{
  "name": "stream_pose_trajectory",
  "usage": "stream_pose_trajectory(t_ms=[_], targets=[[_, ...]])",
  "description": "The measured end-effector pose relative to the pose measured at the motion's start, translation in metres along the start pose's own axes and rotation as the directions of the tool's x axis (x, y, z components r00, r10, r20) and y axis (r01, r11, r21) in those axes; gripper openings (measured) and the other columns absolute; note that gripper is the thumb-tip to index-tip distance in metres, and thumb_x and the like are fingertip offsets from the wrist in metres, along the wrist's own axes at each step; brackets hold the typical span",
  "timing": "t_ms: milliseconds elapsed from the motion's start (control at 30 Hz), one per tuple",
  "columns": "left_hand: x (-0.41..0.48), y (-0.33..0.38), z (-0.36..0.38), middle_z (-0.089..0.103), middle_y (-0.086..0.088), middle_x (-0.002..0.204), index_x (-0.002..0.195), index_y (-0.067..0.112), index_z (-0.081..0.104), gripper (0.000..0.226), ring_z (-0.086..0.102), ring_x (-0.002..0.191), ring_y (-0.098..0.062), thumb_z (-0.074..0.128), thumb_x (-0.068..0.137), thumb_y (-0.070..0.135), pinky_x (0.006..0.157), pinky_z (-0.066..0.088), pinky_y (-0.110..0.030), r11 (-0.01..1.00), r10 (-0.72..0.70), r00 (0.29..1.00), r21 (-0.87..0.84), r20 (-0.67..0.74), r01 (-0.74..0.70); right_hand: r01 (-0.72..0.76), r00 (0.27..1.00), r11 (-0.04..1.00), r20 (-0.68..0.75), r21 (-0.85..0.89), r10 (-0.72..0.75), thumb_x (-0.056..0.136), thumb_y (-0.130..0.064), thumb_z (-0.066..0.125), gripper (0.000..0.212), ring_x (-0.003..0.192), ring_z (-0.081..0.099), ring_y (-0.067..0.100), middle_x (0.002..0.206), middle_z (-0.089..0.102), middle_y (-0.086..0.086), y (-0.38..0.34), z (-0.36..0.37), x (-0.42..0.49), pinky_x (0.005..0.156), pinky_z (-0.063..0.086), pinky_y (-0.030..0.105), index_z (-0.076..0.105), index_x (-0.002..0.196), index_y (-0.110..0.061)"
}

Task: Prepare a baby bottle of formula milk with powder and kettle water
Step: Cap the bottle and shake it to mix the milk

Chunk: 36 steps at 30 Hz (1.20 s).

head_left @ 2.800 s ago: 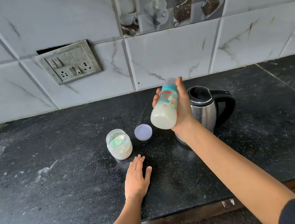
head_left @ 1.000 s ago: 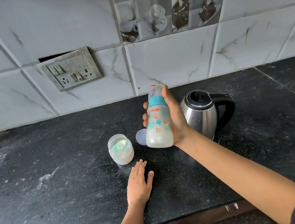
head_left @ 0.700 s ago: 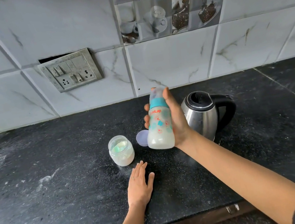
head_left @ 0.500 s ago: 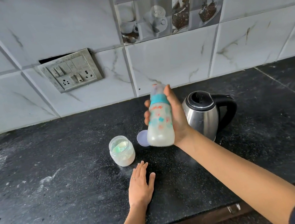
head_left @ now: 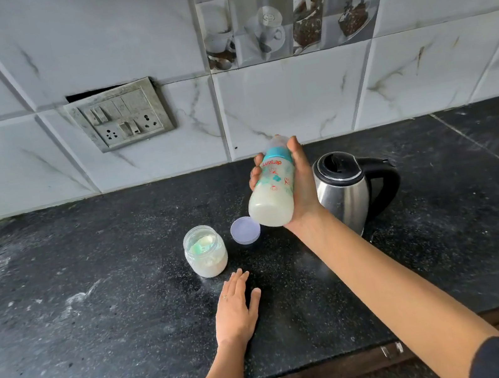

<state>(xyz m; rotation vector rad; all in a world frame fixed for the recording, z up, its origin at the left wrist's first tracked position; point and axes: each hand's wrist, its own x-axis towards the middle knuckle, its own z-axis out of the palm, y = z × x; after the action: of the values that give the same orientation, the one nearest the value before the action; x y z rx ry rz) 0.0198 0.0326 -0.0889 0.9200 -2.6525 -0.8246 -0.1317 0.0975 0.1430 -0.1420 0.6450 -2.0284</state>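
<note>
Milky plastic baby bottle (head_left: 272, 195) gripped by right hand (head_left: 302, 186), tilted.

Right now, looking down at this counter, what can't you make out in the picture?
From the head view, the only one:
- The baby bottle: its far side, covered by the right hand.
- The kettle: any water inside, hidden by its steel wall; its base, behind the right forearm.
- The jar: the green thing in the powder, too small to identify.
- The lid: its right edge, behind the bottle's bottom.
</note>
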Motion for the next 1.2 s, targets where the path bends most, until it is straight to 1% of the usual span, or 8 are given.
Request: stream_pose_trajectory(t_ms=[167,267,467,567,733,867,1000,1200], targets=[[0.000,-0.001,-0.001,0.030,0.009,0.153,0.142,0.024,0.038,0.049,0.019,0.143,-0.008,0.042,0.097,0.043,0.115,0.009,-0.021,1.000,0.008,1.000,0.002,-0.014,-0.008,-0.002,0.997,0.991,0.081,-0.136,0.013,0.071,-0.053,0.058,0.038,0.050,0.060,0.016,0.071,0.061,0.000,0.007,0.003,-0.006,0.050,0.052,0.023,0.071,0.073,-0.018],[0.000,0.001,-0.001,0.029,0.009,0.153,0.142,0.023,0.038,0.049,0.019,0.143,-0.008,0.041,0.097,0.043,0.114,0.008,-0.020,1.000,0.011,1.000,0.004,-0.014,-0.011,-0.001,0.995,1.000,0.096,0.001,0.001,0.058,-0.050,0.073,0.046,0.052,0.063,0.018,0.068,0.063,0.003,-0.006,0.004,0.002,0.050,0.054,0.025,0.066,0.073,-0.008],[-0.001,0.000,-0.002,0.028,0.010,0.153,0.143,0.025,0.037,0.049,0.019,0.143,-0.008,0.041,0.098,0.044,0.114,0.009,-0.021,1.000,0.009,1.000,0.005,-0.015,-0.009,0.003,0.990,0.993,0.137,-0.116,0.013,0.076,-0.056,0.049,0.047,0.048,0.060,0.014,0.065,0.060,-0.001,-0.001,0.005,-0.007,0.048,0.051,0.022,0.072,0.063,-0.017],[0.000,0.001,-0.001,0.028,0.010,0.153,0.143,0.025,0.036,0.049,0.018,0.143,-0.008,0.041,0.098,0.044,0.114,0.009,-0.020,1.000,0.004,1.000,0.010,-0.012,-0.004,0.018,0.995,1.000,0.099,-0.009,-0.017,0.086,-0.058,0.044,0.055,0.048,0.060,0.014,0.063,0.059,0.001,-0.009,0.010,-0.005,0.047,0.051,0.023,0.066,0.066,-0.011],[0.000,0.000,-0.001,0.028,0.009,0.153,0.143,0.025,0.037,0.049,0.019,0.143,-0.008,0.041,0.098,0.044,0.113,0.006,-0.018,1.000,0.010,1.000,0.009,-0.015,-0.010,0.032,0.988,0.990,0.151,-0.140,-0.010,0.075,-0.055,0.047,0.045,0.049,0.058,0.014,0.066,0.060,-0.002,0.002,0.007,-0.014,0.049,0.049,0.022,0.073,0.060,-0.022],[-0.001,0.001,-0.001,0.028,0.010,0.153,0.143,0.025,0.037,0.049,0.019,0.143,-0.008,0.041,0.098,0.044,0.113,0.006,-0.018,1.000,0.007,1.000,0.008,-0.019,-0.006,0.068,0.992,0.996,0.105,-0.049,-0.062,0.071,-0.056,0.055,0.043,0.049,0.058,0.015,0.067,0.060,-0.001,-0.001,0.003,-0.008,0.047,0.050,0.022,0.071,0.059,-0.017],[0.000,0.000,-0.001,0.029,0.009,0.153,0.143,0.024,0.038,0.050,0.020,0.143,-0.008,0.041,0.097,0.044,0.114,0.007,-0.019,1.000,0.009,1.000,0.012,-0.017,-0.009,0.043,0.992,0.993,0.124,-0.112,-0.029,0.068,-0.057,0.062,0.048,0.052,0.060,0.018,0.073,0.062,0.001,0.003,-0.005,-0.007,0.049,0.051,0.026,0.060,0.088,-0.013],[0.000,0.000,0.000,0.030,0.008,0.152,0.142,0.024,0.039,0.048,0.022,0.142,-0.008,0.043,0.097,0.042,0.116,0.010,-0.021,1.000,0.009,1.000,-0.004,-0.020,-0.009,0.077,0.989,0.981,0.141,-0.177,-0.052,0.050,-0.057,0.085,0.093,0.055,0.062,0.023,0.078,0.063,0.004,0.004,-0.009,-0.001,0.052,0.052,0.030,0.039,0.119,-0.017]])
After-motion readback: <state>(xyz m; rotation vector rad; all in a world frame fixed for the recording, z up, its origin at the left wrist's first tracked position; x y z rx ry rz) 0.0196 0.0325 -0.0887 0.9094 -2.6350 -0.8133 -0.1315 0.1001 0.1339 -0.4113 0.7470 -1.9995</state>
